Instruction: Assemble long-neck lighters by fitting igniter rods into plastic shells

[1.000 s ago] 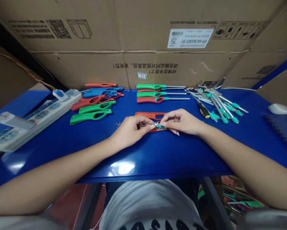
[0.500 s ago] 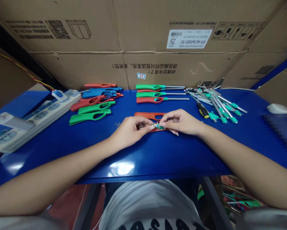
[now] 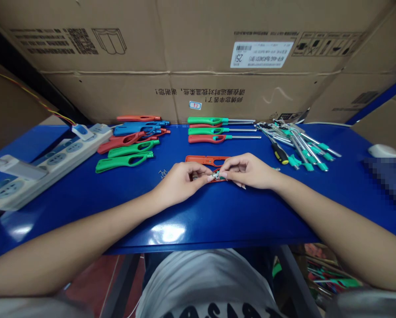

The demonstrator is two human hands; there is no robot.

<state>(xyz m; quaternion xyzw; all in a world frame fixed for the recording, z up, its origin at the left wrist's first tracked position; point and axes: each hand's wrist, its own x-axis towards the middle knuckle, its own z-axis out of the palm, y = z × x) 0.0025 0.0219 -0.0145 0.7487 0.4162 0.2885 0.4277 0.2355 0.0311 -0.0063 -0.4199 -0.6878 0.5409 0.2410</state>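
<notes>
Just left of the table's centre line, my left hand (image 3: 184, 182) is closed, thumb and forefinger pinching a small pale lighter part (image 3: 215, 176). My right hand (image 3: 250, 171) pinches at the right side of the same part, its other fingers curled beneath. Under the fingertips lies an orange lighter shell half (image 3: 221, 180), mostly covered by both hands, with a bit of green inside. Directly behind it rests a second orange shell half (image 3: 202, 160), partly hidden by my right hand. A few small screws (image 3: 163, 173) lie beside my left hand.
Left are several coloured lighter shells (image 3: 128, 161) and a power strip (image 3: 60, 161). Behind my hands lie several lighters with metal tubes (image 3: 224, 138). At right are a screwdriver (image 3: 279, 153) and a pile of metal tubes (image 3: 303, 145). A cardboard wall (image 3: 125, 92) closes the back.
Both hands stay over the orange shell. Their fingertips have shifted slightly around the small part, and less green shows between them.
</notes>
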